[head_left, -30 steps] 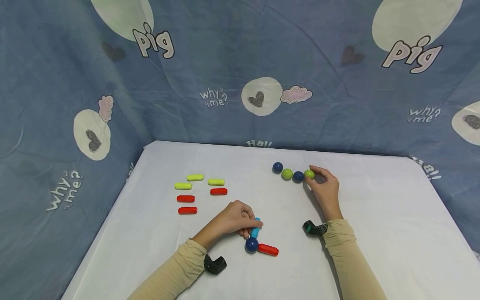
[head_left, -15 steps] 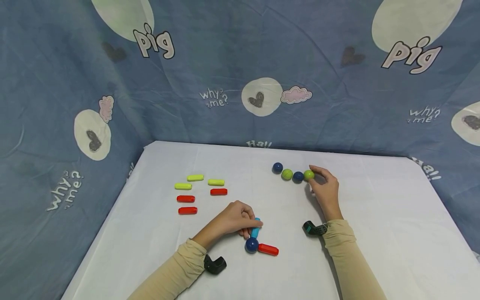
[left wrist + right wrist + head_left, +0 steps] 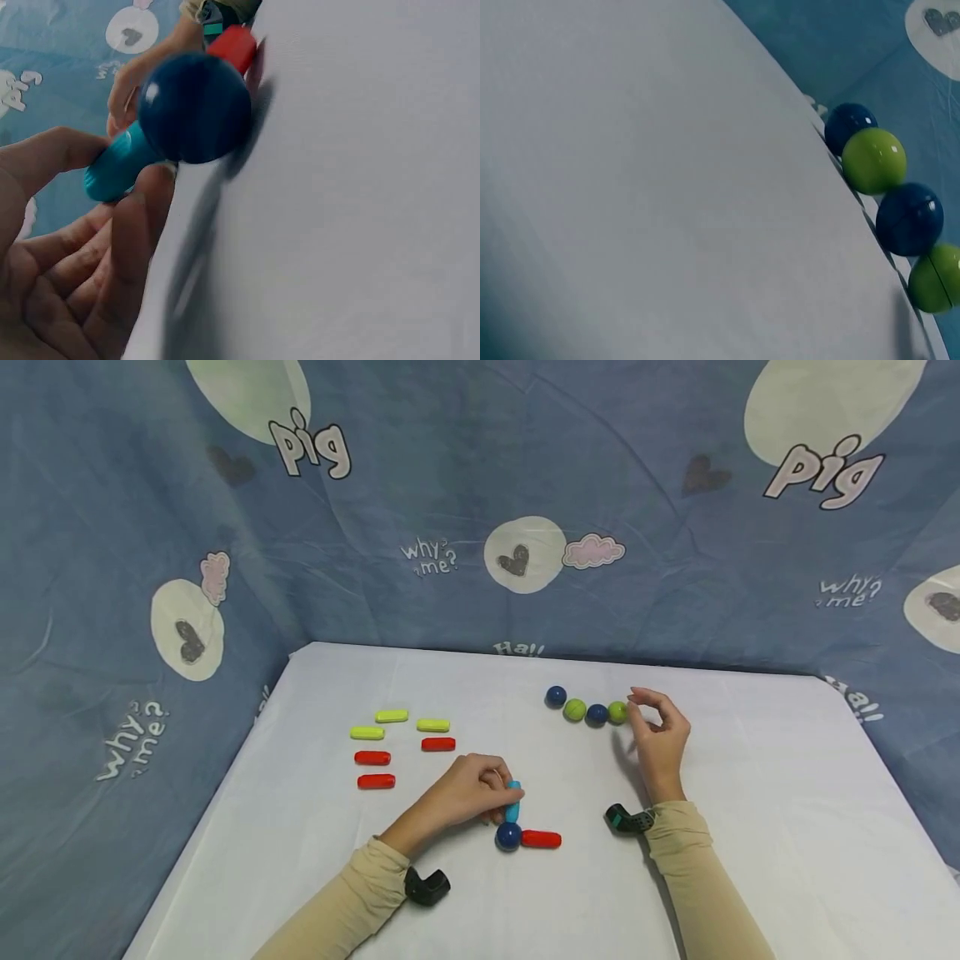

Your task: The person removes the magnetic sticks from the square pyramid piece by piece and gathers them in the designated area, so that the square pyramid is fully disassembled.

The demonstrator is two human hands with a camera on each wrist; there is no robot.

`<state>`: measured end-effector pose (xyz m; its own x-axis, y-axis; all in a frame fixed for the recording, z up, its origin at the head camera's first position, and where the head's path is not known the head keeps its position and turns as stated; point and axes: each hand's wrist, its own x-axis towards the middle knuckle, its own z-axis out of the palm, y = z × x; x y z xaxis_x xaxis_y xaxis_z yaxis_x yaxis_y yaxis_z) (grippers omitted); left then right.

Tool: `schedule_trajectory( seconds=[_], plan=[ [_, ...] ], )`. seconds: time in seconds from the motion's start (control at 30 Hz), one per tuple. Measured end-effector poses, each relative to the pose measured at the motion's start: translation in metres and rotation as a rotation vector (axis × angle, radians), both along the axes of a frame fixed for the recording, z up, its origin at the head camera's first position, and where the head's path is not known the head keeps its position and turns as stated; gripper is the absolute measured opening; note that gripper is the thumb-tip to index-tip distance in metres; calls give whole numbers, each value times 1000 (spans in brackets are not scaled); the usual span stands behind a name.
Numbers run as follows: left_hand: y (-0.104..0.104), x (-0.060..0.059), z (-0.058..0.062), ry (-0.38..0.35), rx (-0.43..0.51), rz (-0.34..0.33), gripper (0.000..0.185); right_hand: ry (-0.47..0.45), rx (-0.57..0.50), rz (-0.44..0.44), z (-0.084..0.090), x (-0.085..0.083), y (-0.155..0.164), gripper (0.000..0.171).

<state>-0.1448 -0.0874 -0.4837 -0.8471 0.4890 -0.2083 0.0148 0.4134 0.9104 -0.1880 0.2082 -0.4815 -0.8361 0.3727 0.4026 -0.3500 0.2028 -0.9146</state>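
Observation:
My left hand [image 3: 476, 789] pinches a light-blue rod [image 3: 120, 163] between thumb and fingers. A dark-blue ball [image 3: 508, 836] joins the rod's near end, and a red rod [image 3: 541, 839] sticks out from that ball to the right. In the head view my right hand [image 3: 662, 739] is just right of a green ball [image 3: 617, 712], its thumb and index finger bent close together beside it; whether they touch it I cannot tell. That ball ends a touching row with a dark-blue ball [image 3: 910, 220], another green ball [image 3: 874, 161] and another dark-blue ball [image 3: 849, 126].
Loose yellow-green rods [image 3: 432, 725] and red rods [image 3: 376, 782] lie at the left of the white table [image 3: 787, 827]. A blue printed cloth [image 3: 420, 460] hangs behind and to the left. Each wrist carries a black device [image 3: 427, 887].
My right hand has let go of the green ball and shifted slightly right. My left hand has moved the joined pieces slightly away from me and turned them, so the red rod lies more level.

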Motion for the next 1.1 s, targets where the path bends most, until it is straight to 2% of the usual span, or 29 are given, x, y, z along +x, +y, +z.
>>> schedule_trajectory(
  seconds=[0.13,0.27,0.37,0.5,0.63,0.73,0.83,1.0,1.1],
  plan=[
    [-4,2,15,133,-15,38,13,8,5,112,0,0,-4,21],
    [-7,4,27,222,-62,63,11,-28,56,287,-1,2,-12,21],
    [-9,3,29,256,-96,75,13,-57,165,438,-6,3,-21,23],
    [-9,0,29,271,-142,104,14,-56,327,624,-22,2,-38,28],
    [-9,-1,26,321,-242,115,16,-78,435,770,-34,3,-53,31],
    [-8,-2,24,361,-341,112,15,-99,494,824,-35,6,-60,31],
    [-7,-2,21,373,-407,110,12,-97,522,825,-35,7,-63,30],
    [-10,-4,15,402,-432,84,11,-73,558,812,-37,4,-64,27],
    [-15,-5,15,420,-454,100,11,-86,565,785,-38,3,-62,28]
  ],
)
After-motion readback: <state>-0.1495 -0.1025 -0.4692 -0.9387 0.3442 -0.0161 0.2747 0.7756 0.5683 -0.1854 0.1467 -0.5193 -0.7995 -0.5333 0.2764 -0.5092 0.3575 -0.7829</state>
